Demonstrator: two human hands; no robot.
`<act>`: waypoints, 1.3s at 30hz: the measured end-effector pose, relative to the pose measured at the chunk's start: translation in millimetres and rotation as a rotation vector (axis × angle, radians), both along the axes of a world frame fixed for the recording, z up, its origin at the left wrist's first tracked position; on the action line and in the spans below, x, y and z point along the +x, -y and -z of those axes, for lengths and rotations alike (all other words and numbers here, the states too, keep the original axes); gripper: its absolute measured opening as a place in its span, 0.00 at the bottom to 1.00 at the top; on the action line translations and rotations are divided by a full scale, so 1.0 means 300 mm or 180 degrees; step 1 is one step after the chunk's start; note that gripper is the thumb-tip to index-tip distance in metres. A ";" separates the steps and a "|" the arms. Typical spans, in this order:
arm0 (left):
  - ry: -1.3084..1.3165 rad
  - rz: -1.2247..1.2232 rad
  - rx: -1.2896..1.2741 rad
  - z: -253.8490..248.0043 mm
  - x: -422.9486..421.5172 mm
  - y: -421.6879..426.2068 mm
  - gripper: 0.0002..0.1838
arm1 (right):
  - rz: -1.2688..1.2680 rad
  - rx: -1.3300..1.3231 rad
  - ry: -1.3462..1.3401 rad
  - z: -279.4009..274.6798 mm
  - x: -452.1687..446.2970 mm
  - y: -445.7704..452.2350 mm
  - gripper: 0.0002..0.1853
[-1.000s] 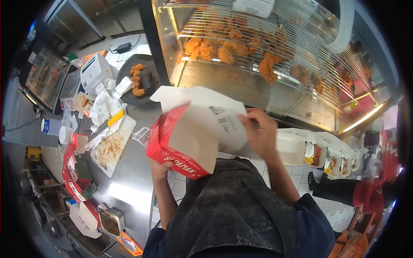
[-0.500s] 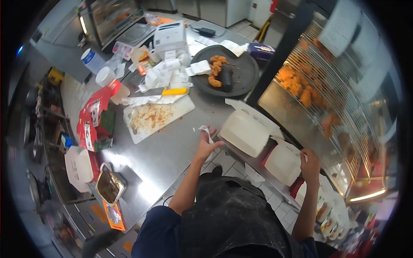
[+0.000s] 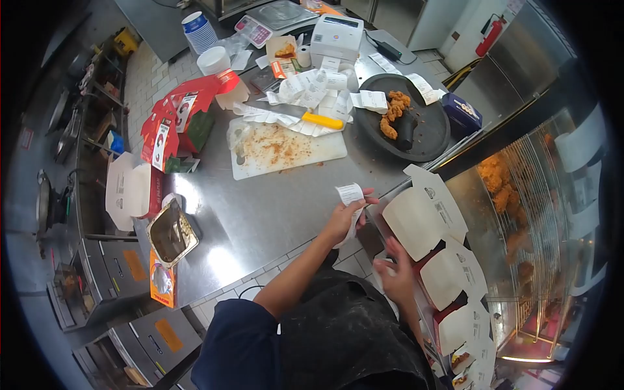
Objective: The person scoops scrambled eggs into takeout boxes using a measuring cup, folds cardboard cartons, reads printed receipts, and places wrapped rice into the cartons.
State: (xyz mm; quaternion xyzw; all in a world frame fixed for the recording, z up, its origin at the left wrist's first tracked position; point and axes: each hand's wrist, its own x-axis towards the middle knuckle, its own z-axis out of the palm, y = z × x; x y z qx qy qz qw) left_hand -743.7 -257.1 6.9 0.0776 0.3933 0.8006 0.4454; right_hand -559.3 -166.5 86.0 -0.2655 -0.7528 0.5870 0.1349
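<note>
My left hand (image 3: 343, 222) is closed around a printed paper receipt (image 3: 350, 193), whose lower end hangs below the fingers. It is over the counter's edge, beside the row of boxes. Slightly blurred, my right hand (image 3: 398, 274) has its fingers apart and holds nothing; it is just left of the lidded boxes. The nearest white-lidded cardboard box (image 3: 413, 221) stands at the far end of the row. Another box (image 3: 452, 276) with red sides follows it, and further boxes at the lower right show food inside.
A white cutting board (image 3: 292, 162) with crumbs and a yellow-handled knife (image 3: 322, 121) lie on the steel counter (image 3: 260, 214). Fried chicken (image 3: 393, 117) sits on a dark round tray (image 3: 432, 133). A foil-like container (image 3: 172, 235) is at left. The glass warming cabinet (image 3: 520, 253) borders the right.
My right hand has come off the box lid and moved left toward my left hand. The receipt in my left hand now shows its printed face. The camera view has turned right.
</note>
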 end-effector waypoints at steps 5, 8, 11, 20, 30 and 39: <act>0.0451 0.0143 0.1042 -0.144 -0.008 0.066 0.27 | -0.0828 -0.1254 -0.0376 0.084 -0.153 0.037 0.20; 0.0379 -0.0115 0.0957 -0.149 -0.034 0.139 0.28 | -0.1368 -0.1400 0.0320 0.065 -0.142 0.010 0.15; 0.0425 -0.0308 0.0893 -0.109 -0.042 0.211 0.28 | -0.1591 -0.1967 0.0696 0.044 -0.106 0.017 0.11; 0.0590 -0.0712 0.0940 -0.224 -0.020 0.083 0.27 | -0.1763 -0.1841 0.0664 0.078 0.062 -0.043 0.09; -0.1788 -0.2043 -0.1301 -0.430 -0.294 0.125 0.26 | -0.1694 -0.1221 0.0845 0.105 0.157 -0.161 0.11; -0.3417 -0.3264 -0.4250 -0.290 -1.638 0.280 0.17 | -0.0973 -0.0735 0.1542 0.182 -0.106 -0.120 0.16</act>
